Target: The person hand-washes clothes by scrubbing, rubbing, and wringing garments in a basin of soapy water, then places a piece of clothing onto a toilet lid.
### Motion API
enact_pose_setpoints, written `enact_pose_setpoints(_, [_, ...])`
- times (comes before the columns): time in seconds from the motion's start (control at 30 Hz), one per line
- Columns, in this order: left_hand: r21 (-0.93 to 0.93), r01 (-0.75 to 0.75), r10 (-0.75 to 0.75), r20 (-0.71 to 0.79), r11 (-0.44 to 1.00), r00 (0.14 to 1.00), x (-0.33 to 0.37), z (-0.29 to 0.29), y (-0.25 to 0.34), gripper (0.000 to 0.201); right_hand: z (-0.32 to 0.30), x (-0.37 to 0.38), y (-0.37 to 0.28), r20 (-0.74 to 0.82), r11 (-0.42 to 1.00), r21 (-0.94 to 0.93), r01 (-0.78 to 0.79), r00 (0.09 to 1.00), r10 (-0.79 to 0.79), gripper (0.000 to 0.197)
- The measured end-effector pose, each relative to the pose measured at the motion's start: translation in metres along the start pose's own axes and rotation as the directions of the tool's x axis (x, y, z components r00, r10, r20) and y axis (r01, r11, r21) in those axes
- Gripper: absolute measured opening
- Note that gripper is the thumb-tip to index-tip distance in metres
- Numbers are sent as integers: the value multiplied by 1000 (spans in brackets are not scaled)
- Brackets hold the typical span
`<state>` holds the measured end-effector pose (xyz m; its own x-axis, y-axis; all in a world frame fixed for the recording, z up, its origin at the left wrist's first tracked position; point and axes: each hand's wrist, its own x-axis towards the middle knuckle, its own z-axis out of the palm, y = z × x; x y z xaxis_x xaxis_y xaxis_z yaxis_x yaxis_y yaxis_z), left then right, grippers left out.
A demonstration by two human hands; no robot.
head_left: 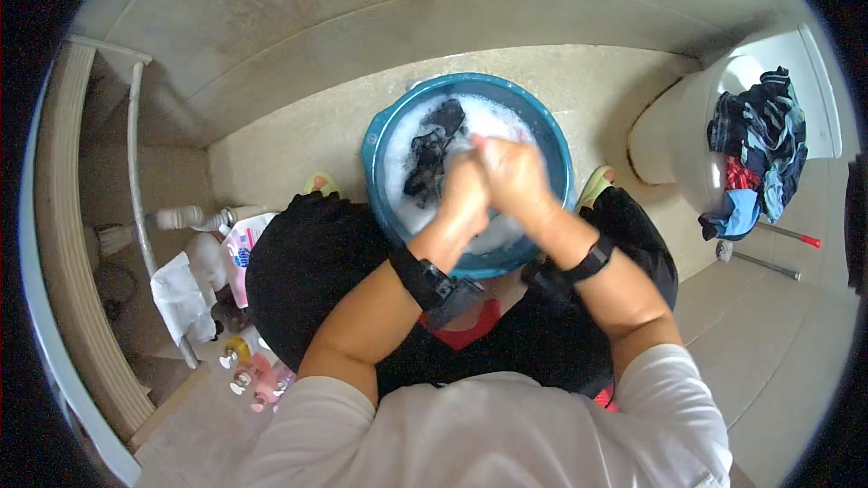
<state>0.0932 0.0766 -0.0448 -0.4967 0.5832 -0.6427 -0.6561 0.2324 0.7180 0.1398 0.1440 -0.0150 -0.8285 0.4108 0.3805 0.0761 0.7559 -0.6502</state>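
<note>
A round blue basin (pixel 561 140) filled with white suds (pixel 506 113) sits on the floor between my feet. A dark wet garment (pixel 440 140) lies bunched in the foam on its left side. Above the suds, my left hand (pixel 464 188) and my right hand (pixel 514 172) are pressed together, both closed and smeared by motion. Whatever is between them is hidden. Black straps with small devices circle both wrists.
A heap of dark and blue clothes (pixel 759 140) rests on the white toilet (pixel 674 131) at right. On the left stand pump bottles (pixel 262 380), a white and pink package (pixel 242 248) and a metal rail (pixel 137 163). A tiled wall (pixel 362 9) rises beyond the basin.
</note>
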Motion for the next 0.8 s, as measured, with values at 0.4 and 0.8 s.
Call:
enact_pose_setpoints(0.4, [-549,269,39,485,792,874,23,-25,0,29,6,0,-18,-56,1000,-17,-19,998,18,37])
enact_pose_setpoints(0.8, [130,-113,118,-30,985,993,-9,0,6,31,-5,2,1,54,884,74,-461,887,458,35])
